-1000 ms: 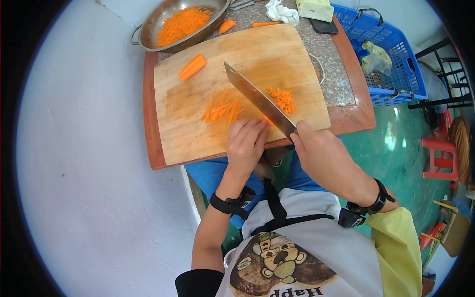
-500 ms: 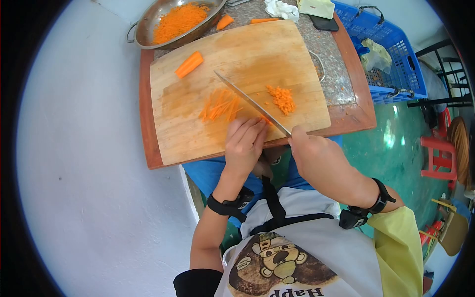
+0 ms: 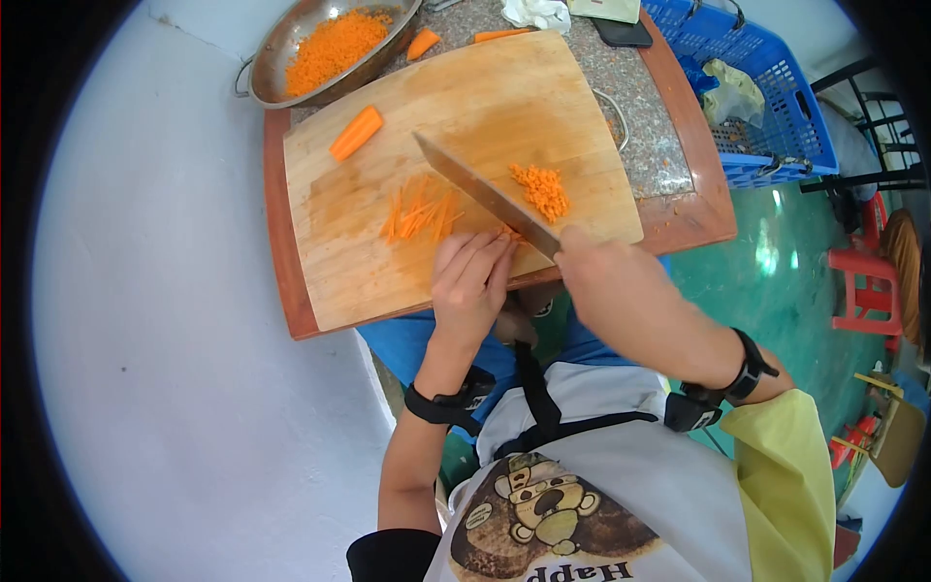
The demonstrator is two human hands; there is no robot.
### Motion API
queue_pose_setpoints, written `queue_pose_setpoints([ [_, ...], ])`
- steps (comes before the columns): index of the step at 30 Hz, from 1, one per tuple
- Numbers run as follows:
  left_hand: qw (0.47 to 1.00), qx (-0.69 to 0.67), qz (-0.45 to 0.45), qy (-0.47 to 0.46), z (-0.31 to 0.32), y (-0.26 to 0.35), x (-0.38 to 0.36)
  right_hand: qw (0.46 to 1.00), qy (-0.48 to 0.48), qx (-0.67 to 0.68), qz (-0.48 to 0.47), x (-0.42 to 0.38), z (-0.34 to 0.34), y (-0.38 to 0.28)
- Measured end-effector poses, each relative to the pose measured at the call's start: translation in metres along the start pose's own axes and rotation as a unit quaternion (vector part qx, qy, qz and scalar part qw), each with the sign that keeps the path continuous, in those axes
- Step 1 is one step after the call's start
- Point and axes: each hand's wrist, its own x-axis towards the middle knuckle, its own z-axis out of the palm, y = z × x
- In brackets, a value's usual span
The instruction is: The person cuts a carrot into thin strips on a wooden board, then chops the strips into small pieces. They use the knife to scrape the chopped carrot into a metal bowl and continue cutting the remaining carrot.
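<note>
My right hand grips the handle of a kitchen knife, its blade slanting up and left across the wooden cutting board. Close against the blade, my left hand presses bunched carrot strips to the board with its fingertips together; the fingers cover most of them. Left of the blade lie loose carrot strips. On its right sits a small heap of diced carrot. A thick carrot piece rests near the board's upper left.
A metal pan with finely chopped carrot stands at the back left. Behind the board are more carrot pieces, a white crumpled tissue and a dark phone. A blue crate stands right of the table; a wall rises on the left.
The knife blade has tilted so that more of its broad side shows, with my right hand slightly lower left. My left hand stays on the strips. The whole view has shifted a little.
</note>
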Motion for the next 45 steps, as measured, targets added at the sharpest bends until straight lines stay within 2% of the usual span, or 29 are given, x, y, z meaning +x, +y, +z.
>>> queue_pose_setpoints([
  [5,1.0,0.012,0.005,0.009,0.001,0.002,-0.003,0.999,0.031,0.02,0.034,0.0,-0.009,0.019],
  [11,0.999,0.047,-0.004,-0.012,-0.002,0.005,-0.004,0.997,0.009,0.068,0.041,-0.012,-0.011,0.011],
  [13,0.999,0.032,-0.016,-0.015,-0.003,0.006,-0.003,0.994,0.075,0.084,0.002,-0.016,-0.005,0.009],
  [14,0.999,0.032,-0.016,-0.015,-0.004,0.007,-0.002,0.994,0.075,0.085,0.001,-0.016,-0.005,0.008],
  [16,0.999,0.017,-0.026,-0.016,-0.004,0.007,-0.002,0.996,0.043,0.079,0.021,-0.017,-0.007,0.005],
  [22,0.998,0.004,-0.055,-0.014,-0.004,0.007,-0.002,0.998,0.024,0.064,0.005,-0.019,-0.001,0.001],
  [45,0.999,0.001,-0.035,0.0,-0.001,0.003,-0.003,0.999,-0.034,0.02,0.007,-0.012,0.0,0.001],
])
